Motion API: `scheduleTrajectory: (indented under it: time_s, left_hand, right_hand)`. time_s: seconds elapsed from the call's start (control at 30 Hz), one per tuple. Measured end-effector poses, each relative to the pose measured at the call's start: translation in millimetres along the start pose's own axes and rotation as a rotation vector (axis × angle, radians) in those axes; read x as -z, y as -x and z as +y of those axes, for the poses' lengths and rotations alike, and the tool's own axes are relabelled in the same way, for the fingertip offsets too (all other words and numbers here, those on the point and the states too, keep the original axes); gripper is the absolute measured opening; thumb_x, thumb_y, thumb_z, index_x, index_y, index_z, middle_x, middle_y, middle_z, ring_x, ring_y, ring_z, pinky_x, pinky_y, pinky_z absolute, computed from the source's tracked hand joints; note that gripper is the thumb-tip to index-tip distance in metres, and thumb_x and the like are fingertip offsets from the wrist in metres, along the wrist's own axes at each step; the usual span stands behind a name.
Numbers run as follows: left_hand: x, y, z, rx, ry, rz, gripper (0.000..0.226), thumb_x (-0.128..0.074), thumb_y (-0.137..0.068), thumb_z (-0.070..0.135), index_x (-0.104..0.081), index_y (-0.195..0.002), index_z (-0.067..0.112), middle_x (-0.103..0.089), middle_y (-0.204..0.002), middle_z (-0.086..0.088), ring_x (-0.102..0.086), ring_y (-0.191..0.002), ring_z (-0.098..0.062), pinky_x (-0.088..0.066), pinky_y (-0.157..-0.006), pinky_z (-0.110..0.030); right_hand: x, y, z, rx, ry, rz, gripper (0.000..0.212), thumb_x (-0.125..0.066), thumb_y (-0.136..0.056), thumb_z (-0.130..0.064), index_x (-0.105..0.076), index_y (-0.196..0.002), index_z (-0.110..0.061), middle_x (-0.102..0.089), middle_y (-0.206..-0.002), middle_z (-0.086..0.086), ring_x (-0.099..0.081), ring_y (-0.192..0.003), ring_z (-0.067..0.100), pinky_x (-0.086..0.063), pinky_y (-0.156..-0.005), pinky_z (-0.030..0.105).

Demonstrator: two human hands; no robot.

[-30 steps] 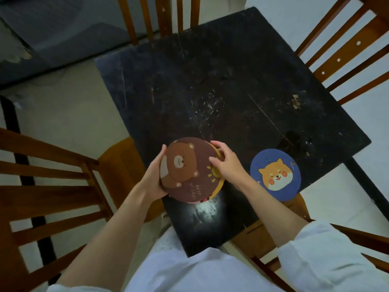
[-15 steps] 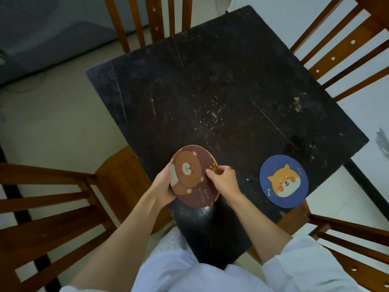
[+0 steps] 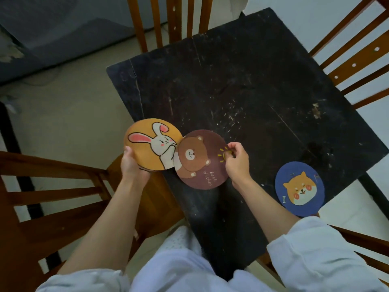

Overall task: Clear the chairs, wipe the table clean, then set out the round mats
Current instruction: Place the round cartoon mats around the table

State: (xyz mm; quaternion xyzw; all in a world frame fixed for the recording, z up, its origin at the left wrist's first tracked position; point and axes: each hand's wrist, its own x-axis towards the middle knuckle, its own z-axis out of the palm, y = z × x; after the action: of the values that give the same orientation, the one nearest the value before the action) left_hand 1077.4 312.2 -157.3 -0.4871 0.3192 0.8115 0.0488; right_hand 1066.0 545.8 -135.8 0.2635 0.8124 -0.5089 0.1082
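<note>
A black square table (image 3: pixel 252 85) fills the middle of the view. My left hand (image 3: pixel 131 165) grips a small stack of round mats from below, with an orange rabbit mat (image 3: pixel 147 144) on top, over the table's left edge. My right hand (image 3: pixel 235 161) pinches the right rim of a brown bear mat (image 3: pixel 200 163) and holds it low over the table's near left part, overlapping the rabbit mat. A blue round mat with a dog face (image 3: pixel 300 188) lies flat at the table's near right edge.
Wooden chairs stand on all sides: one at the left (image 3: pixel 42 197), one at the back (image 3: pixel 168 20), one at the right (image 3: pixel 357 55), and part of one at the lower right (image 3: pixel 357 245). Pale floor (image 3: pixel 63 106) surrounds the table.
My right hand has pulled the bear mat off the stack and to the right, uncovering the rabbit mat. My left hand has shifted the stack left, past the table edge.
</note>
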Motion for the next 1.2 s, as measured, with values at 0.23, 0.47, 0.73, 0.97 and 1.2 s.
scheduleTrajectory:
  time_s: [0.23, 0.47, 0.73, 0.97, 1.2]
  left_hand:
    - [48.3, -9.3, 18.2, 0.003, 0.115, 0.126, 0.048, -0.03, -0.098, 0.046, -0.043, -0.137, 0.02, -0.055, -0.13, -0.014, -0.056, -0.111, -0.035, -0.05, -0.086, -0.048]
    - [66.1, -1.1, 26.4, 0.006, 0.305, 0.202, 0.043, -0.037, -0.097, 0.043, -0.049, -0.129, 0.017, -0.058, -0.126, -0.015, -0.059, -0.106, -0.035, -0.051, -0.085, -0.046]
    - [56.9, 7.8, 27.6, 0.022, 0.18, 0.032, 0.047, -0.031, -0.098, 0.045, -0.047, -0.131, 0.017, -0.057, -0.126, -0.016, -0.056, -0.111, -0.036, -0.047, -0.093, -0.05]
    - [39.8, 28.5, 4.2, 0.11, 0.043, -0.18, 0.044, -0.025, -0.099, 0.045, -0.055, -0.12, 0.021, -0.062, -0.118, -0.012, -0.058, -0.109, -0.036, -0.049, -0.084, -0.049]
    - [39.2, 69.8, -43.2, 0.159, -0.126, -0.278, 0.042, -0.025, -0.099, 0.045, -0.058, -0.115, 0.025, -0.065, -0.114, -0.01, -0.061, -0.105, -0.033, -0.051, -0.078, -0.045]
  right_hand:
    - [-26.0, -6.7, 1.0, 0.003, 0.038, -0.1, 0.023, -0.043, -0.088, 0.002, -0.053, -0.092, -0.018, -0.061, -0.101, 0.008, -0.056, -0.09, 0.019, -0.046, -0.07, 0.027]
    - [-39.3, -10.0, -2.6, -0.018, 0.259, -0.161, 0.021, -0.044, -0.093, -0.005, -0.051, -0.111, -0.013, -0.056, -0.114, 0.007, -0.054, -0.104, 0.022, -0.046, -0.081, 0.03]
    - [-47.6, 0.4, -7.0, -0.052, 0.25, -0.096, 0.03, -0.049, -0.094, -0.012, -0.049, -0.124, -0.012, -0.051, -0.126, 0.009, -0.052, -0.114, 0.023, -0.047, -0.097, 0.036]
    - [-38.8, 24.7, -6.5, 0.043, 0.209, -0.01, 0.032, -0.043, -0.097, -0.021, -0.05, -0.127, -0.014, -0.049, -0.13, 0.005, -0.048, -0.119, 0.018, -0.043, -0.101, 0.035]
    - [-14.4, 77.7, 16.0, -0.178, -0.27, -0.324, 0.038, -0.04, -0.096, -0.039, -0.05, -0.126, -0.018, -0.064, -0.113, 0.004, -0.063, -0.101, 0.018, -0.055, -0.079, 0.032]
